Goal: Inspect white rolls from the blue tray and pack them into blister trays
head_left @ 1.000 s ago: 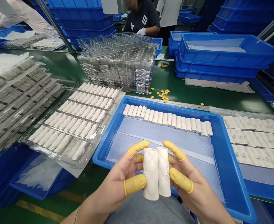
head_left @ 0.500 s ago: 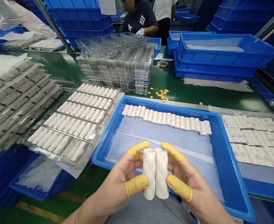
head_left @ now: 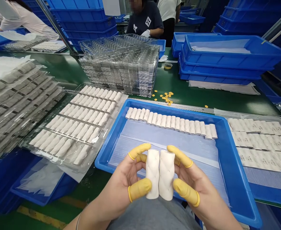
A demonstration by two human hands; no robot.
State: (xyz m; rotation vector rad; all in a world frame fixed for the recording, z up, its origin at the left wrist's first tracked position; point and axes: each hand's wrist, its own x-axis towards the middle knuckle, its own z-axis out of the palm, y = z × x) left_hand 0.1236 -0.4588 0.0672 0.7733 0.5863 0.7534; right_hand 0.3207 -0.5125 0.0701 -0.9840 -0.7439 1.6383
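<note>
My left hand point(head_left: 131, 175) grips one white hollow cylinder point(head_left: 152, 174) between thumb and fingertips. In my right hand point(head_left: 190, 179) is a second, matching white cylinder point(head_left: 166, 175) with shallow twisted dents. Both stand roughly upright, side by side, above the near edge of a blue tray point(head_left: 241, 179). Yellow finger cots cover the thumbs and several fingertips. A row of similar white cylinders point(head_left: 171, 122) lies along the tray's far wall, on a pale blue sheet point(head_left: 155, 140).
Left of the tray, a clear plastic tray point(head_left: 99, 140) holds rows of white cylinders. Beyond it rises a stack of clear trays point(head_left: 121, 70). Yellow finger cots point(head_left: 166, 97) lie scattered on the green table. Marked cylinders point(head_left: 260, 143) fill a right-hand tray. A co-worker point(head_left: 144, 20) stands across.
Both cylinders have risen slightly and turned in my fingers, the tops parting a little. My right hand has shifted slightly right. The tray and its row stay put.
</note>
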